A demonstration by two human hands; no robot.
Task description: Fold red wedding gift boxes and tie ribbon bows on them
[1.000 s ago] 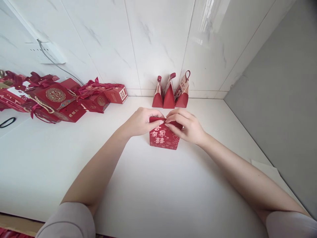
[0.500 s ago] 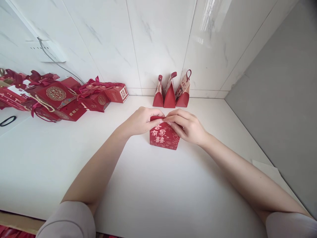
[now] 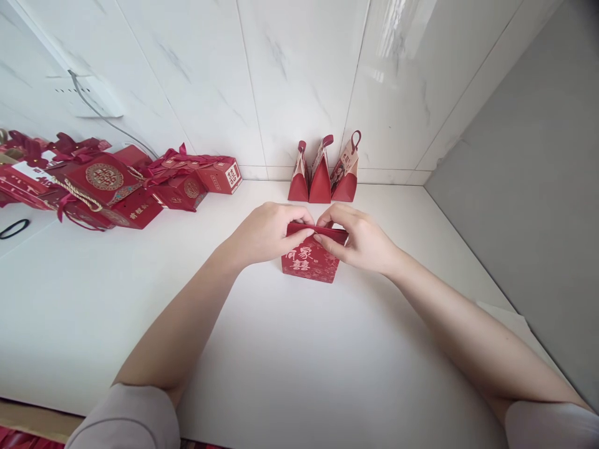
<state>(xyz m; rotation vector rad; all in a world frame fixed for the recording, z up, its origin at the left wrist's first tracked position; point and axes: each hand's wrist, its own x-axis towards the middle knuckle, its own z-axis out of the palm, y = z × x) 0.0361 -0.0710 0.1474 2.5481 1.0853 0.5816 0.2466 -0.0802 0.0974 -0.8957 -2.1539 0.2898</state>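
A red paper gift box (image 3: 309,263) with pale Chinese characters and a floral pattern stands upright on the white table (image 3: 327,362). My left hand (image 3: 276,232) pinches its top edge from the left, thumb on the near face and fingers behind. From the right, my right hand (image 3: 358,237) grips the same edge, its thumb pressed near the middle beside the left thumb. The top panels come together between both hands. Fingertips behind the box are partly hidden.
Three finished-looking red boxes with strap loops (image 3: 321,181) stand against the tiled wall. Many red boxes with ribbons and cords (image 3: 107,187) are heaped at the left. A black loop (image 3: 15,229) lies near them, and a cable (image 3: 103,121) hangs from a wall socket.
My right fingers have shifted from in front of the top edge to behind it, and its right part now shows. Both hands have spread slightly; the box's base stays in place.
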